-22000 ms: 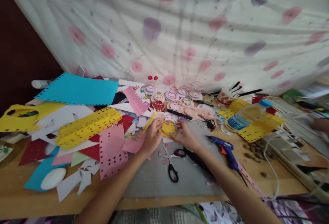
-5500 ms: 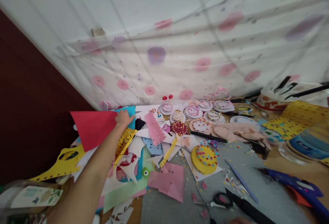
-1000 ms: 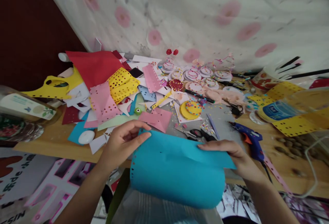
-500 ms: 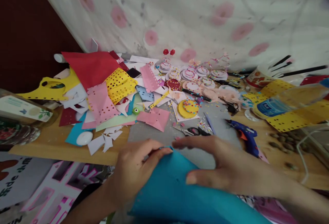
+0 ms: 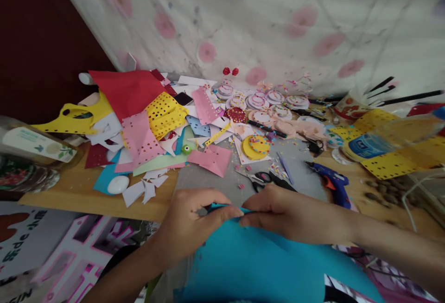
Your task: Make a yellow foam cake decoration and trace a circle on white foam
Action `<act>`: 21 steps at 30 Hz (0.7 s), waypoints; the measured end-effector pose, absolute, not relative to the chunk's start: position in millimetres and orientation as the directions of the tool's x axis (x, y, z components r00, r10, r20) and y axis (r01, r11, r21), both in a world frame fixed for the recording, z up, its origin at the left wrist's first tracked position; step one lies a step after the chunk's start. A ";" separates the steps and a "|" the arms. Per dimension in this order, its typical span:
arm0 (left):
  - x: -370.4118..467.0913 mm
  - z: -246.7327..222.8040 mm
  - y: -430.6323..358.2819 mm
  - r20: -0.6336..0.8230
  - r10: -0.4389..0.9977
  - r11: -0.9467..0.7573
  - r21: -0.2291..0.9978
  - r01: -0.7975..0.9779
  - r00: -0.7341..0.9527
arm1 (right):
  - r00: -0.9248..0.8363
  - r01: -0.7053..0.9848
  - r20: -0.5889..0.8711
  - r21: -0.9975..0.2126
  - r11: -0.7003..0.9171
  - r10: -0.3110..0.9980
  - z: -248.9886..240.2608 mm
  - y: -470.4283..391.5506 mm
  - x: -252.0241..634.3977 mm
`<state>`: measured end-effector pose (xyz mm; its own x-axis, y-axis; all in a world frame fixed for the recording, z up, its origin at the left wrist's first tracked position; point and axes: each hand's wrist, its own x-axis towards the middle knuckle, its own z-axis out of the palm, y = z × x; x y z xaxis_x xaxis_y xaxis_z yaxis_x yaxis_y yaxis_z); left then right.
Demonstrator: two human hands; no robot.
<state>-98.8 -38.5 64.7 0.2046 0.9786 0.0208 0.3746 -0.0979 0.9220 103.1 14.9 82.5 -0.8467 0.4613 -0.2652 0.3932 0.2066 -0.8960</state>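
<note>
A large blue sheet (image 5: 264,266) spans the bottom centre, its top edge pinched by both hands. My left hand (image 5: 194,219) grips that edge between thumb and fingers. Close beside it, my right hand (image 5: 285,215) pinches the same edge, thumb below and fingers above. Behind the hands, on a grey mat (image 5: 194,178), lie black-handled scissors (image 5: 259,180), a blue-purple pen (image 5: 285,168) and a yellow disc (image 5: 255,147) with coloured sprinkles on a white square.
Coloured paper scraps, including a red sheet (image 5: 128,92), cover the back left. A bottle (image 5: 38,145) lies at far left. On the right are a blue glue gun (image 5: 330,180), a clear bottle (image 5: 392,141) and a cup (image 5: 351,104). Small decorated discs (image 5: 257,100) line the back.
My right hand has closed on the sheet's top edge beside my left hand. The sheet now lies wider and flatter, and the view has shifted slightly.
</note>
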 end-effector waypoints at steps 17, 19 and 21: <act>-111.1 45.8 -28.2 -0.292 0.918 0.256 0.953 0.160 0.270 | -0.704 0.475 -0.459 -0.872 -0.120 0.542 62.8 17.5 98.5; -111.6 44.1 -28.5 -0.281 0.926 0.235 0.952 0.197 0.253 | -0.719 0.492 -0.479 -0.863 -0.119 0.504 61.7 18.9 98.1; -111.4 42.7 -27.5 -0.251 0.935 0.198 0.956 0.216 0.252 | -0.715 0.500 -0.478 -0.860 -0.106 0.509 60.0 20.7 97.8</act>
